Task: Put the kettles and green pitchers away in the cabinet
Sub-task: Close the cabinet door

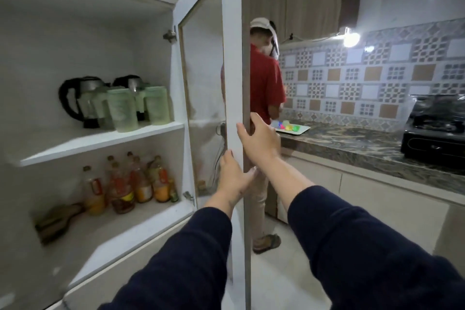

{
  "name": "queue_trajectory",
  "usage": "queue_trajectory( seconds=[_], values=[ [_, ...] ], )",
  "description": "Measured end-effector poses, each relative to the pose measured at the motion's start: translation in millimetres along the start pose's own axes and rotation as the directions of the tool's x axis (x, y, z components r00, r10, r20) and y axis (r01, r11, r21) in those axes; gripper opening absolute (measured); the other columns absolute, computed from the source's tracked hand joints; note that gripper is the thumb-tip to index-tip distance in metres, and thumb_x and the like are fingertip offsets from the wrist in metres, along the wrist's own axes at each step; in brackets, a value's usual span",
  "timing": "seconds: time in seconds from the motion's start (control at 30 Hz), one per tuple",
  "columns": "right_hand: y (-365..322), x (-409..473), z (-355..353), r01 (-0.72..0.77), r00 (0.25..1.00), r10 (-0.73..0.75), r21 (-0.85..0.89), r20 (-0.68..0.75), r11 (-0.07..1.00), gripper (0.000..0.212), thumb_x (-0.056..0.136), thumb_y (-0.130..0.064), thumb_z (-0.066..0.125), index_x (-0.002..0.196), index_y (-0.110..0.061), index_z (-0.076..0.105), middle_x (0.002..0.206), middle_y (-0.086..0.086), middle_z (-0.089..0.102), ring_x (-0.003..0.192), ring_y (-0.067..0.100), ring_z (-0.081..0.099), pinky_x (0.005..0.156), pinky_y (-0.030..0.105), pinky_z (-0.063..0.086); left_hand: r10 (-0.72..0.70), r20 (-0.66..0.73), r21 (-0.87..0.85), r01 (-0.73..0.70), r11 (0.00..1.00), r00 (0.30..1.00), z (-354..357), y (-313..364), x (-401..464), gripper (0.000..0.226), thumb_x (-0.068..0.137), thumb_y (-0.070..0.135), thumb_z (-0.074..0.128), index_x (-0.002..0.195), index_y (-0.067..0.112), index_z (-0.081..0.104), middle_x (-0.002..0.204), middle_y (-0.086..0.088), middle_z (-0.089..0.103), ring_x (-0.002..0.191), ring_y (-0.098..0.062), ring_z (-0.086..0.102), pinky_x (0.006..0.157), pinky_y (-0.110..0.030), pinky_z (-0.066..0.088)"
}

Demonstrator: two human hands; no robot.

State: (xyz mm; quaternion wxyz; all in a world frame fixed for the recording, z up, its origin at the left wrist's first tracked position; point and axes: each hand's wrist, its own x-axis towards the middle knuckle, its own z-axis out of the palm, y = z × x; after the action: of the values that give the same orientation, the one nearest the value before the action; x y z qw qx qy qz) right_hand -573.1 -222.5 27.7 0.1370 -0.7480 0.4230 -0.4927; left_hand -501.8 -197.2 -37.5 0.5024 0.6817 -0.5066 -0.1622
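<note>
Two black-handled steel kettles [78, 98] stand at the back of the white upper cabinet shelf [100, 143]. Green pitchers [123, 111] stand in front of them, one further right [157, 106]. The glass-panelled cabinet door [234, 83] stands open, edge-on to me. My left hand [232, 176] rests flat against the door's inner edge. Higher up, my right hand [259, 139] wraps around the door's outer edge, thumb on the near face.
Several sauce and oil bottles [125, 184] stand on the lower shelf. A person in a red shirt [264, 88] stands right behind the door at the dark stone counter [364, 143], by a white tray [293, 129]. A black stove [435, 131] sits far right.
</note>
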Motion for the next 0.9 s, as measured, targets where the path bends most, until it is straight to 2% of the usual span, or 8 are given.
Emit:
queue_trajectory(
  seconds=[0.1,0.23,0.3,0.37,0.47,0.6,0.73,0.9],
  values=[
    [-55,-28,21,0.051,0.997,-0.055,0.063,0.058,0.997,0.035,0.093,-0.038,0.051,0.119,-0.017,0.06,0.084,-0.007,0.056,0.085,0.018,0.056,0.074,0.03,0.039,-0.004,-0.081,0.007,0.004,1.0,0.997,-65,-18,-25,0.06,0.085,0.026,0.069,0.136,0.01,0.039,0.131,0.0,0.052,0.121,-0.017,0.052,0.1,-0.034,0.046],
    [-121,-49,64,0.135,0.977,-0.146,0.082,0.158,0.987,0.037,0.089,-0.038,0.056,0.116,-0.014,0.064,0.084,0.002,0.067,0.089,0.024,0.065,0.065,0.027,0.039,-0.029,-0.192,0.073,0.044,0.996,0.981,-143,-43,-52,0.024,0.086,0.014,0.062,0.107,0.017,0.051,0.096,0.001,0.06,0.094,-0.023,0.062,0.077,-0.029,0.046],
    [-152,-57,93,0.156,0.95,-0.183,0.121,0.253,0.98,0.04,0.093,-0.034,0.053,0.125,-0.013,0.06,0.102,0.006,0.068,0.102,0.026,0.063,0.07,0.027,0.042,-0.06,-0.272,0.118,0.095,0.988,0.961,-182,-61,-58,0.026,0.088,0.013,0.059,0.113,0.017,0.054,0.099,0.0,0.061,0.092,-0.021,0.06,0.08,-0.03,0.047],
    [-179,-60,125,0.165,0.896,-0.239,0.218,0.375,0.962,0.045,0.096,-0.027,0.046,0.139,-0.015,0.049,0.133,0.008,0.058,0.123,0.027,0.054,0.093,0.032,0.045,-0.103,-0.351,0.129,0.157,0.979,0.931,-223,-80,-60,0.03,0.09,0.009,0.054,0.119,0.018,0.055,0.105,-0.001,0.063,0.094,-0.019,0.06,0.087,-0.033,0.05],
    [-213,-55,172,0.227,0.792,-0.34,0.273,0.507,0.935,0.052,0.097,-0.009,0.035,0.149,-0.02,0.034,0.159,0.001,0.027,0.144,0.021,0.029,0.114,0.03,0.024,-0.181,-0.462,0.113,0.26,0.959,0.869,-283,-110,-53,0.035,0.089,0.002,0.046,0.119,0.015,0.06,0.114,-0.005,0.067,0.1,-0.022,0.062,0.09,-0.028,0.048],
    [-234,-48,224,0.271,0.749,-0.393,0.295,0.534,0.916,0.066,0.093,0.001,0.031,0.151,-0.029,0.026,0.161,-0.009,0.015,0.147,0.019,0.023,0.115,0.028,0.022,-0.263,-0.369,0.114,0.325,0.939,0.891,-327,-136,-36,0.049,0.084,0.005,0.056,0.132,0.015,0.051,0.13,-0.006,0.062,0.118,-0.024,0.059,0.104,-0.037,0.046],
    [-254,-40,279,0.361,0.73,-0.454,0.277,0.511,0.891,0.075,0.089,0.004,0.031,0.152,-0.035,0.019,0.161,-0.015,0.009,0.147,0.017,0.022,0.116,0.039,0.028,-0.278,-0.394,0.128,0.352,0.927,0.876,-354,-161,-14,0.063,0.082,0.003,0.053,0.141,0.019,0.038,0.131,-0.006,0.059,0.117,-0.026,0.058,0.1,-0.037,0.047],
    [-272,-34,353,0.526,0.711,-0.525,0.141,0.467,0.839,0.079,0.09,0.002,0.035,0.154,-0.031,0.003,0.162,-0.011,-0.008,0.15,0.013,0.002,0.119,0.054,-0.001,-0.275,-0.444,0.12,0.361,0.925,0.853,-399,-202,26,0.062,0.084,0.004,0.058,0.141,0.02,0.038,0.13,-0.007,0.059,0.113,-0.025,0.06,0.097,-0.039,0.05]
  ],
)
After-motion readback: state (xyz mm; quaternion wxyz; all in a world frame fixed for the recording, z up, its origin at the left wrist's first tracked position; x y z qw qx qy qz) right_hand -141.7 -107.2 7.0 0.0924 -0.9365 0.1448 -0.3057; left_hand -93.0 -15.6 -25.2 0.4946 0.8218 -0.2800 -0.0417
